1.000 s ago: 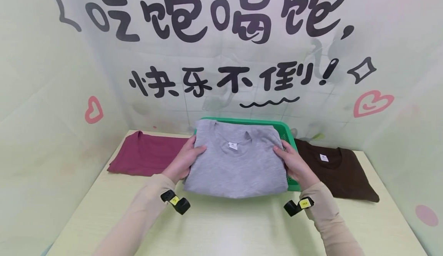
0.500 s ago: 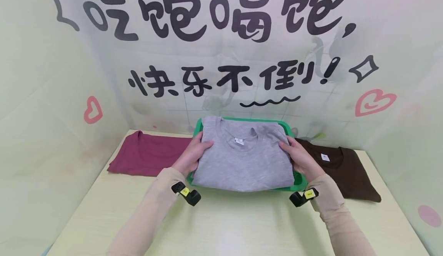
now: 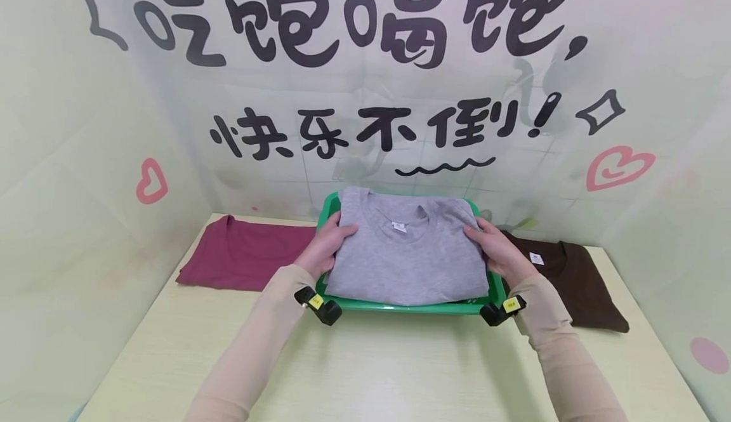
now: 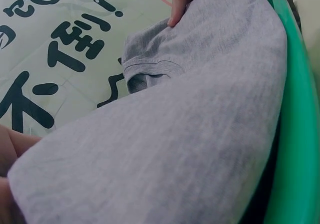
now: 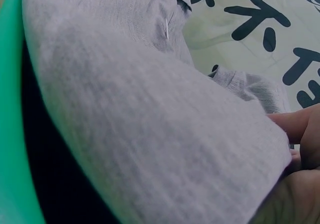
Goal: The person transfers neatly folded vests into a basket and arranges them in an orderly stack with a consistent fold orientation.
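My left hand (image 3: 325,245) and right hand (image 3: 499,249) grip the grey shirt (image 3: 408,260) over the green basket (image 3: 400,308), mid-frame; placing looks nearly done, release isn't; outside it, maroon shirt (image 3: 263,255) frame-left, brown shirt (image 3: 585,292) frame-right.

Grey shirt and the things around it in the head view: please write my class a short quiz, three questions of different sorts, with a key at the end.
1. Multiple choice. What colour is the basket?
a) red
b) green
c) blue

2. True or false. The left grip and the right grip both hold the grey shirt.

3. Fill in the blank. In the head view, the folded garment lying on the table to the right of the basket is dark ____.

Key: 1. b; 2. true; 3. brown.
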`<act>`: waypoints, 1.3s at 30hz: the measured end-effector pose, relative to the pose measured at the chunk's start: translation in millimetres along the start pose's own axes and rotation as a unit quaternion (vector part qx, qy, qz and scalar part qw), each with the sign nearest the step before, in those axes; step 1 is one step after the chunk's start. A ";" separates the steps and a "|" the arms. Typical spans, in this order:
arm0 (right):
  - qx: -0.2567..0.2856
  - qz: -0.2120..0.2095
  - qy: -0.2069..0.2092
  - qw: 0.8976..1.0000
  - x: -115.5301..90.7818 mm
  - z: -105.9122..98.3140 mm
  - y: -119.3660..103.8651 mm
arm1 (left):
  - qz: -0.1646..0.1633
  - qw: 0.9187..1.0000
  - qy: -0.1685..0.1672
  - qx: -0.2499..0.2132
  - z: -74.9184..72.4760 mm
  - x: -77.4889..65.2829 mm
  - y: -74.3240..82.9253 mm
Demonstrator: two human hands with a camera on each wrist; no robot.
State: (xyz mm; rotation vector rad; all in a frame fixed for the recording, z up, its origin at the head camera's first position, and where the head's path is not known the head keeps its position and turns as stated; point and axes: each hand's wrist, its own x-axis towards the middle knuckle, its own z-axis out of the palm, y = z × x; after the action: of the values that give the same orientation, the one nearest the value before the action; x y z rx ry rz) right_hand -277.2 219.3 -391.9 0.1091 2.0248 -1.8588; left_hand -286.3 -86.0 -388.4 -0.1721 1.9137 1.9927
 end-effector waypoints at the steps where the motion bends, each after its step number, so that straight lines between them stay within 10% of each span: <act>1: 0.001 0.001 0.000 1.000 0.9 -0.4 -0.2 | -0.004 1.000 0.000 0.000 0.4 0.7 0.7; 39: 0.020 0.045 -0.025 0.998 32.3 9.8 14.3 | -0.046 0.999 0.028 -0.007 12.5 25.1 -18.5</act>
State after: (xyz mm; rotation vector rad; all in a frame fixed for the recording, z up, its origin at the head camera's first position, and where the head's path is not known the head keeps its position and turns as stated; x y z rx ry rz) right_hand -300.2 205.0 -416.5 0.1612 1.9185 -1.8276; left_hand -301.0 -69.0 -413.4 -0.3172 1.8909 1.9615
